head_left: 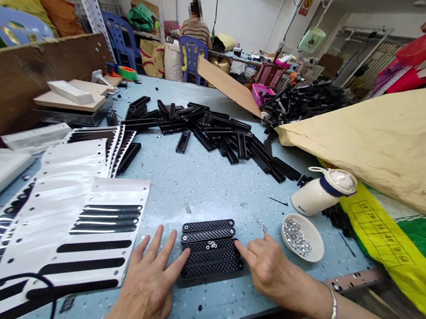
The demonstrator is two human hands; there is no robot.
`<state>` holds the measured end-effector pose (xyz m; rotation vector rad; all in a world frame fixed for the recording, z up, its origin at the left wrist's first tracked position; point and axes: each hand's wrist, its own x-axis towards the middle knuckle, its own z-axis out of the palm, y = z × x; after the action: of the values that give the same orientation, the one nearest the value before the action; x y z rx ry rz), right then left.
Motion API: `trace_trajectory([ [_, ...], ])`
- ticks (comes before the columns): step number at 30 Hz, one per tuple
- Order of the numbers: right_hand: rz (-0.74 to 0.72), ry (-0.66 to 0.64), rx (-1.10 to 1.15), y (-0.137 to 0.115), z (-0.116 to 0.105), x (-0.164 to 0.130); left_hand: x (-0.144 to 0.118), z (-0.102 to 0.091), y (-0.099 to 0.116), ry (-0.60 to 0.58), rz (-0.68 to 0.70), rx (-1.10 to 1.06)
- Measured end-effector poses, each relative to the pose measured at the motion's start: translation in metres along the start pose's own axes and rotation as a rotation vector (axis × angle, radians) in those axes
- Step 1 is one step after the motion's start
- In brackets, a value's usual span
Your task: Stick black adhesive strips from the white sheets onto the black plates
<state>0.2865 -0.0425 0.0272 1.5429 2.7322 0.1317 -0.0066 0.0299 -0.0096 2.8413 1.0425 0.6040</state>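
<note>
Several black textured plastic strips (211, 256) lie side by side near the table's front edge. The two farthest strips have a silver ring or nut at each end. A few small silver nuts (211, 244) rest on the middle strip. My left hand (150, 274) is spread open, its thumb touching that strip's left end. My right hand (270, 267) presses its outstretched index finger on the right end, with the other fingers bent; no object shows in it. To its right stands a white bowl (316, 253) of small silver metal pieces (297, 236).
White sheets with black adhesive-looking strips (86, 219) lie at left, near a dark cable (51, 293). Black plastic parts (216, 127) are heaped at the back. A white bottle (317, 195) and brown paper (377, 141) are at right. A person (197, 28) sits far behind.
</note>
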Motion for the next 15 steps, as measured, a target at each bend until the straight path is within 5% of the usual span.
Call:
trace_trajectory([
  [15, -0.117, -0.123, -0.049, 0.004, -0.013, 0.003, -0.003, -0.002, -0.004, -0.034, 0.051, 0.059],
])
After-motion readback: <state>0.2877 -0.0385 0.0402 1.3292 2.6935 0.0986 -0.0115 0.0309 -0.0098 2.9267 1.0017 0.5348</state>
